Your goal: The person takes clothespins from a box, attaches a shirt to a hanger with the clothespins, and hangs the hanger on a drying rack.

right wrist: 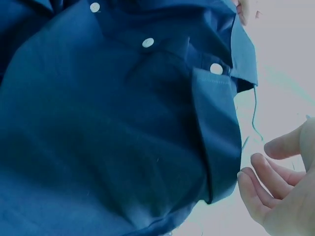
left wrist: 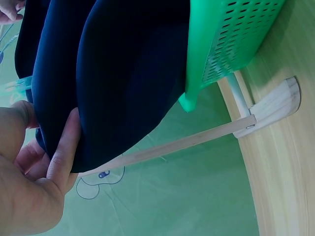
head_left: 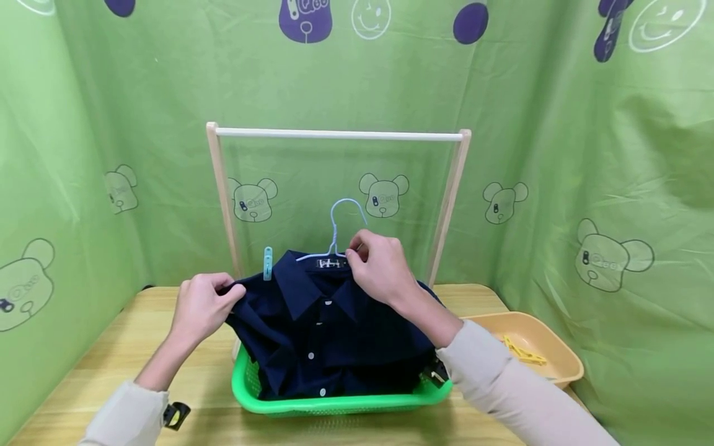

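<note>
A navy button-up shirt (head_left: 318, 334) lies with its collar raised over a green basket (head_left: 334, 406). The light blue wire hanger (head_left: 334, 229) stands at its neck, hook upward, lower arms partly hidden by the collar. My left hand (head_left: 203, 303) pinches the shirt's shoulder at the left between thumb and fingers, as the left wrist view also shows. At the right of the collar is my right hand (head_left: 382, 263), close to the hanger; in the right wrist view its thumb and fingers are bent and apart, fingertips right at the collar edge. A teal clothespin (head_left: 268, 263) sits on the left shoulder.
Behind the basket stands a rack with a white bar (head_left: 340, 134) and wooden posts (head_left: 449, 204). To the right, an orange tray (head_left: 558, 347) holds yellow clothespins (head_left: 524, 352). Green curtains (head_left: 558, 155) with bear prints surround the wooden table (head_left: 189, 390).
</note>
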A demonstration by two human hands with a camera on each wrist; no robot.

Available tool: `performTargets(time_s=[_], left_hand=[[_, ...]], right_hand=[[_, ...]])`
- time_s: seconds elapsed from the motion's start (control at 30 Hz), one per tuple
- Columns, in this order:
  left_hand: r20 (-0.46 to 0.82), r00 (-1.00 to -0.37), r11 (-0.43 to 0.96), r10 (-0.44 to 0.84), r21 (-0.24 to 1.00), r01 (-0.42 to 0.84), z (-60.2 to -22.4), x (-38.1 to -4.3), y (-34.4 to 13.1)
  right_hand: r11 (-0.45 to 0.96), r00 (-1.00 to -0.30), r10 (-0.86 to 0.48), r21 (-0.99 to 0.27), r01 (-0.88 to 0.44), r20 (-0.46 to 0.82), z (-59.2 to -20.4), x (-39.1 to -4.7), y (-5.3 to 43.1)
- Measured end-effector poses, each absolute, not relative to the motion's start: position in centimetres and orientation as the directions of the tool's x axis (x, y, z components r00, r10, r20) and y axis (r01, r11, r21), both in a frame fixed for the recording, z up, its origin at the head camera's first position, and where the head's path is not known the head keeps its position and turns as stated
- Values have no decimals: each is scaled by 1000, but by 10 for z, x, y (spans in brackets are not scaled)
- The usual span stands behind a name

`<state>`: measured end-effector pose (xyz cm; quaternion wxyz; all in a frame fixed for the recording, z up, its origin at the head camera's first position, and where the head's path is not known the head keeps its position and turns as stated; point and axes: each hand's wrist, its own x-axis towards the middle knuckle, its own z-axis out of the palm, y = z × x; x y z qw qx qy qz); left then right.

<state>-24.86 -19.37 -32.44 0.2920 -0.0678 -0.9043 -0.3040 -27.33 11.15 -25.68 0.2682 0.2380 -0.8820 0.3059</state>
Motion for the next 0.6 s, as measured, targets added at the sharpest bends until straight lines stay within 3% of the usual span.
performTargets(time_s=[0.6], left_hand=[[572,-818,804,-58,513,301,-325,-248,-195]], right_hand=[[773,-763,-197,-381,-507,616,-257,-281,152]])
